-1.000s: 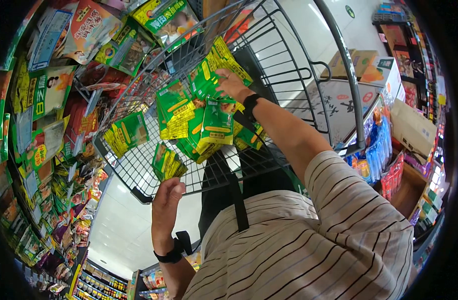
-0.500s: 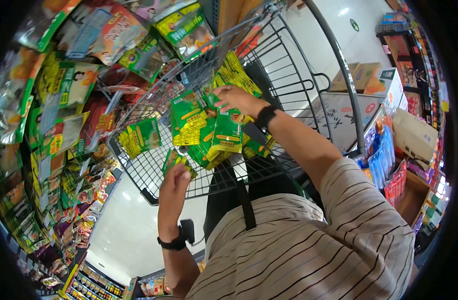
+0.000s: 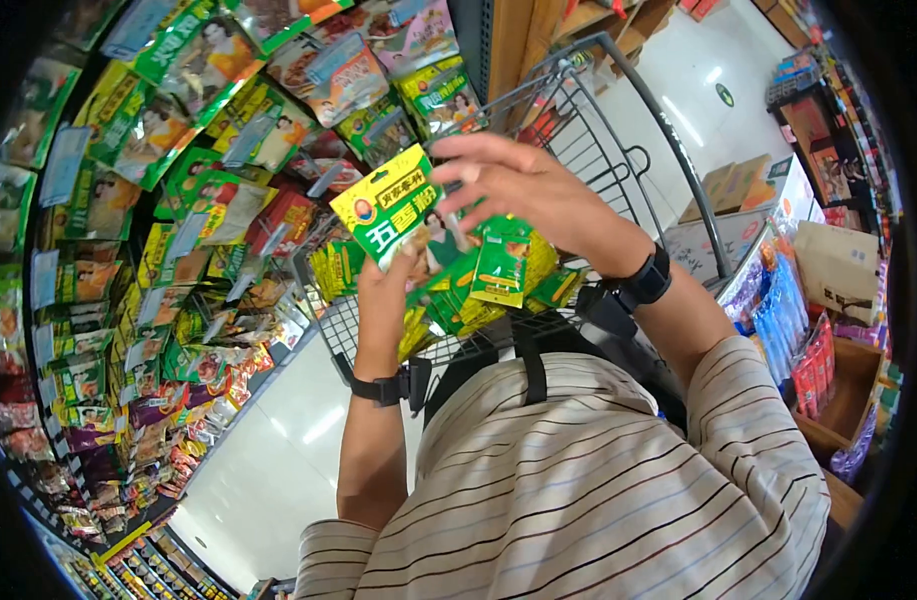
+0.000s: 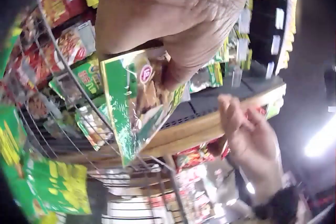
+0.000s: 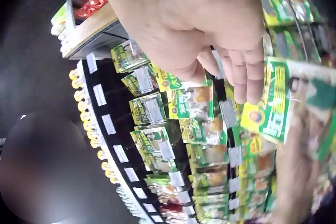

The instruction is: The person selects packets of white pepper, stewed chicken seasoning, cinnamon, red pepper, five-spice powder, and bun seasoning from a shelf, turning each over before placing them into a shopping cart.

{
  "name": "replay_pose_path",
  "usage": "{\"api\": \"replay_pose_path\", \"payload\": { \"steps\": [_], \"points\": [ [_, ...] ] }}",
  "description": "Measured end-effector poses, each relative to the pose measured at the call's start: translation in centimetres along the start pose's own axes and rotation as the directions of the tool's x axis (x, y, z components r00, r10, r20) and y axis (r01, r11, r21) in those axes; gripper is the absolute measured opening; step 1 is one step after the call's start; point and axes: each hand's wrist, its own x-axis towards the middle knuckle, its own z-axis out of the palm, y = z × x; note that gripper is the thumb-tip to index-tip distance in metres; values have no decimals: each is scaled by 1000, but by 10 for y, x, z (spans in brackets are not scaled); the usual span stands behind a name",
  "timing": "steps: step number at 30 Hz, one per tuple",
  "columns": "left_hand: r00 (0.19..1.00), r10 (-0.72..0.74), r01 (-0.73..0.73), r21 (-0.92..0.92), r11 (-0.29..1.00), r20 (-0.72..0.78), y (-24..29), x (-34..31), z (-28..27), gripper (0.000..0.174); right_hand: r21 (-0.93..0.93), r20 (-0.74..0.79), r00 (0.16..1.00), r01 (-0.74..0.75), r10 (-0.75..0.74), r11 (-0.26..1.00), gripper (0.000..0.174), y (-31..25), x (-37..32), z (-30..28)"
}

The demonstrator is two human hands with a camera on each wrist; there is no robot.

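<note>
In the head view my left hand [image 3: 382, 295] pinches a green and yellow seasoning packet [image 3: 386, 212] by its lower edge, its printed front turned up toward me. The left wrist view shows my thumb pressed on this packet [image 4: 128, 103]. My right hand [image 3: 548, 200] hovers just right of the packet's top, fingers spread and loosely bent, holding nothing. In the right wrist view its fingertips overlap the packet's yellow top edge. Beneath both hands, several similar green packets [image 3: 501, 262] lie in a wire shopping cart [image 3: 346, 343], partly hidden.
Racks of hanging packets [image 3: 193, 245] with price tags line the left side, close to the cart. On the right are stacked cardboard boxes [image 3: 723, 205] and blue and red bagged goods [image 3: 775, 305]. Pale tiled floor [image 3: 278, 440] shows below the cart.
My left hand has risen from the cart's near corner and now holds a packet up. The right hand has lifted off the pile toward it. The view has swung toward the shelves.
</note>
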Motion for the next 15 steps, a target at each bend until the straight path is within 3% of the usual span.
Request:
{"api": "replay_pose_path", "payload": {
  "steps": [2, 3, 6, 12, 15],
  "points": [
    [999, 51, -48, -138, 989, 18, 7, -7, -6, 30, -285, -128, 984, 85, -126, 955, 48, 11, 5, -12],
    [998, 55, -50, -171, 984, 30, 15, -13, -8, 30, -336, -158, 968, 131, -192, 933, 46, 20, 6, -12],
    [997, 56, -40, -243, 969, 60, 37, -32, -12, 30, -366, -113, 990, 32, -79, 930, 43, 30, -3, -3],
    [989, 105, -67, -322, 944, 100, 60, -51, -16, 33, -243, 26, 999, -21, 28, 970, 28, 38, -5, 36],
    [964, 122, -72, -207, 976, 238, 94, -51, -21, 28, -217, 80, 995, -48, 67, 975, 25, 17, 10, 46]
  ]
}}
